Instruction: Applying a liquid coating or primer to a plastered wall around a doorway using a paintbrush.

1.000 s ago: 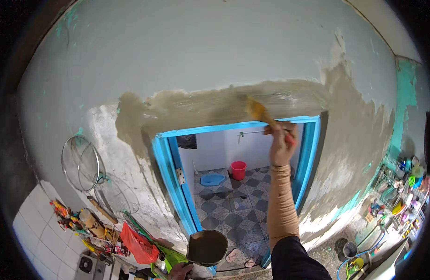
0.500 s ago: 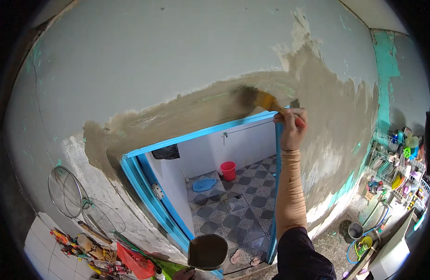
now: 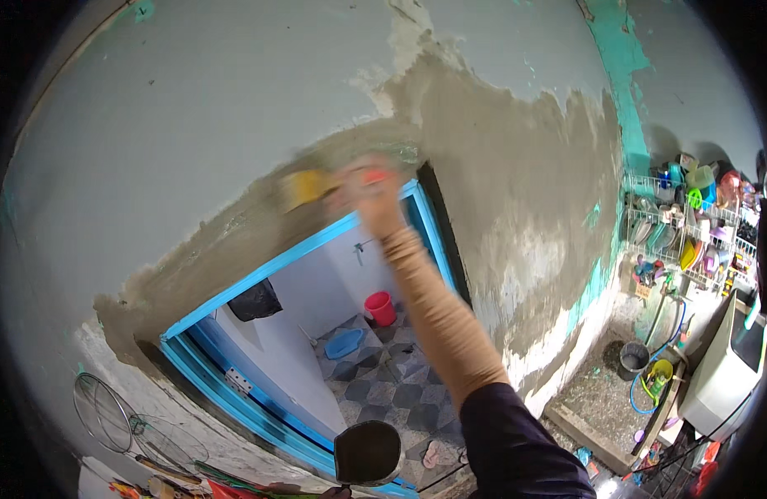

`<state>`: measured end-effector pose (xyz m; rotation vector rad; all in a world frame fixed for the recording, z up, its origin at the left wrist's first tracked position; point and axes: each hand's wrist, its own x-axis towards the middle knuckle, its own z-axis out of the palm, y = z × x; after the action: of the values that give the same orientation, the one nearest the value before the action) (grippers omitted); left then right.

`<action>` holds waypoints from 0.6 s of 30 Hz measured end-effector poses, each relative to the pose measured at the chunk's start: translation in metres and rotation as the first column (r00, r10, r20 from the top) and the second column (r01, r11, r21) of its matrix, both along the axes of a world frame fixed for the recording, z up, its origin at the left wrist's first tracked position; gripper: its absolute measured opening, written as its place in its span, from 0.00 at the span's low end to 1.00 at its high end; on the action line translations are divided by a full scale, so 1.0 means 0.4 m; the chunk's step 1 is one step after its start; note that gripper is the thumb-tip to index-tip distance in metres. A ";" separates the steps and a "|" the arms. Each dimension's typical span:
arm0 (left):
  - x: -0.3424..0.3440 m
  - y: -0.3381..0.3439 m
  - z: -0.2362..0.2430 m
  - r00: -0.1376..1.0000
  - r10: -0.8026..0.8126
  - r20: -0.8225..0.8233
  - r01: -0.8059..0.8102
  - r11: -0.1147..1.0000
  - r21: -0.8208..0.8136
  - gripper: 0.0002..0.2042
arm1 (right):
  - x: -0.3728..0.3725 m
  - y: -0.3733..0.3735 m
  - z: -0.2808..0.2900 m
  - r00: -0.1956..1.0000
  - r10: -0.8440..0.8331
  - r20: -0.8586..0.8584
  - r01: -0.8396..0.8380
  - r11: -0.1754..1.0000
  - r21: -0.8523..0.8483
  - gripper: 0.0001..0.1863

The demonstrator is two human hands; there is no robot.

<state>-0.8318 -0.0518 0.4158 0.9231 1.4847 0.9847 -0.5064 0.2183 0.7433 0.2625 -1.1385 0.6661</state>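
My right hand [image 3: 368, 198], smeared by motion, is closed round the handle of a wide paintbrush [image 3: 305, 190]. The brush has a yellow band, and something red shows at the hand. Its blurred bristles lie against the damp grey-brown patch of plaster [image 3: 234, 229] above the doorway. Low in the picture is a dark, round pan [image 3: 368, 452], its opening facing up and its inside dark grey. Only a sliver of my left hand [image 3: 338, 492] shows at the lower edge, gripping the pan at its near side; most of its fingers are hidden.
A blue door frame [image 3: 263, 272] opens onto a tiled room with a red bucket [image 3: 380, 309] and a blue squat toilet [image 3: 344, 343]. Wire strainers [image 3: 102, 412] hang at the left. Dish racks [image 3: 691, 233], a dark bucket [image 3: 633, 359] and a white appliance [image 3: 724, 374] stand right.
My right hand has swept left along the plaster with the paintbrush. The view has turned right and tilted, showing more of the dish racks and floor there. The pan stays low in view.
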 end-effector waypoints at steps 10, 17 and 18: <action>0.034 0.028 -0.080 0.979 -0.084 0.184 0.078 0.996 0.040 0.07 | 0.187 -0.083 -0.039 0.919 -0.388 -0.075 0.390 0.921 0.014 0.04; 0.079 0.028 -0.063 0.988 -0.039 0.151 0.046 0.998 -0.041 0.08 | 0.286 0.064 -0.139 0.792 -0.608 0.057 0.611 0.789 -0.068 0.05; 0.082 0.029 -0.068 0.984 -0.014 0.177 0.018 1.000 -0.022 0.07 | 0.330 0.036 -0.151 0.809 -0.586 -0.046 0.578 0.808 -0.116 0.06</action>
<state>-0.7989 -0.0403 0.3886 0.8081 1.3348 1.0094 -0.3746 0.2326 0.6828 -0.1492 -1.0313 0.1549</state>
